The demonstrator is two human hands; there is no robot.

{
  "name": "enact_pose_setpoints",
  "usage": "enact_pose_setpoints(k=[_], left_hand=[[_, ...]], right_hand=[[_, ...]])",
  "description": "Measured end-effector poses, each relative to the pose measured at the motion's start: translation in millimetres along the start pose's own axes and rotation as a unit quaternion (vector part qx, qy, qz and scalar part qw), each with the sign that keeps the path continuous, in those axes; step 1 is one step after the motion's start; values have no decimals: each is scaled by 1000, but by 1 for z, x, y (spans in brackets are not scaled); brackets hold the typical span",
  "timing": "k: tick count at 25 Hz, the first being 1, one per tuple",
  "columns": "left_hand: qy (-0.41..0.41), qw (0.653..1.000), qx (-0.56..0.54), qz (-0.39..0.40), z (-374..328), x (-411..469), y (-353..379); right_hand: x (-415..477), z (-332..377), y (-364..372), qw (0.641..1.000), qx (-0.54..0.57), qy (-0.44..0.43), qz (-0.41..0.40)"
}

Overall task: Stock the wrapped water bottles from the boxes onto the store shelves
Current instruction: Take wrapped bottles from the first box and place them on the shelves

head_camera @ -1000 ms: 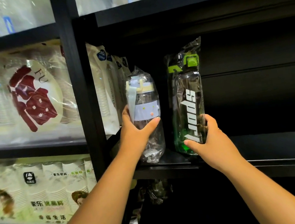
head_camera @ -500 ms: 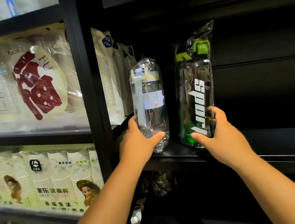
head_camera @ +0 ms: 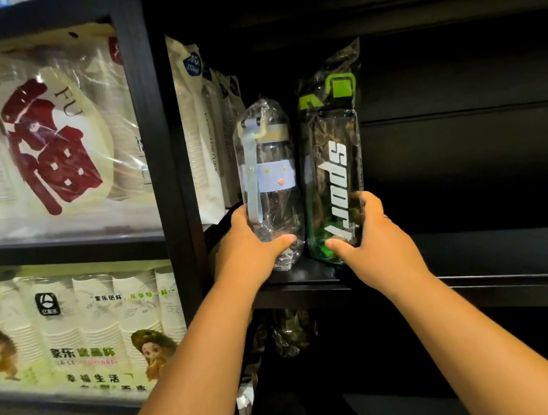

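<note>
Two wrapped bottles are being set on the dark shelf (head_camera: pixel 478 253) that runs rightward from the black upright (head_camera: pixel 160 152); this looks like the placing step, with both bottles upright and their bases seemingly down on the board near its front edge.

The clear bottle (head_camera: pixel 270 173), with a pale blue band and strap inside its crinkled wrap, stands a short way right of the upright. The left hand (head_camera: pixel 247 253) grips it low down. The thumb lies across the front of the wrap and the other fingers curl round the back, out of sight.

The sport bottle (head_camera: pixel 334 172), dark with a green cap and white lettering, stands further right of the upright, close beside the clear one; I cannot tell whether their wraps touch. The right hand (head_camera: pixel 379 244) holds its lower part. The thumb presses at the front near the base and the fingers (head_camera: pixel 368 202) wrap round the far side.

Between the upright and the clear bottle, white packs of paper cups (head_camera: pixel 197 130) fill the row, and the clear bottle sits just beside them. The shelf far to the right of the upright is dark.

The next move, as I judge it, calls for checking that each base sits flat, perhaps nudging both bottles further back from the front edge, then loosening both grips without dragging the slippery wrap. The tall sport bottle seems the likelier to topple. No box is in view, so fetching more bottles means turning away from the upright.
</note>
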State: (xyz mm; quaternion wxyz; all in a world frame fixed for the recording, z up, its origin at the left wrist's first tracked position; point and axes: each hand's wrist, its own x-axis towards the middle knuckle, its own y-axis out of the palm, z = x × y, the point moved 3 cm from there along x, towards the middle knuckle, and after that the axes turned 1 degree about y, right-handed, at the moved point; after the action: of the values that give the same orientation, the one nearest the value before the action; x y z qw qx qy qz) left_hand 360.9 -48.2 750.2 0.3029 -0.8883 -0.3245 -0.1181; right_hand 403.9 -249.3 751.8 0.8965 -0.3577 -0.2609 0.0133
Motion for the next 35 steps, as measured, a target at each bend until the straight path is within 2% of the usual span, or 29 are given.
enact_pose_setpoints(k=[5,8,12,15,17,22,29,32,35], left_hand=[[-15,1000,20,18,-1,0,1],[-4,996,77,40,-2,-15,-1],[113,977,180,2,6,-65,4],[222,951,209,-43,40,-117,19],[247,943,223,-22,77,-153,32],[221,928,285,95,177,-250,54],[64,916,318,236,284,-389,60],[14,903,329,276,326,-444,56],[-41,899,323,292,374,-494,47]], right_hand=[[-6,1,0,996,-80,28,-4],[-22,3,-3,990,-126,54,-31],[-76,-5,15,969,-198,-18,-147],[-129,-28,42,957,-242,-29,-158],[-167,-47,64,953,-274,-23,-126],[-263,-93,124,949,-315,-5,22],[-375,-153,203,926,-276,16,258],[-417,-168,237,895,-234,28,378],[-460,-180,272,877,-209,23,432]])
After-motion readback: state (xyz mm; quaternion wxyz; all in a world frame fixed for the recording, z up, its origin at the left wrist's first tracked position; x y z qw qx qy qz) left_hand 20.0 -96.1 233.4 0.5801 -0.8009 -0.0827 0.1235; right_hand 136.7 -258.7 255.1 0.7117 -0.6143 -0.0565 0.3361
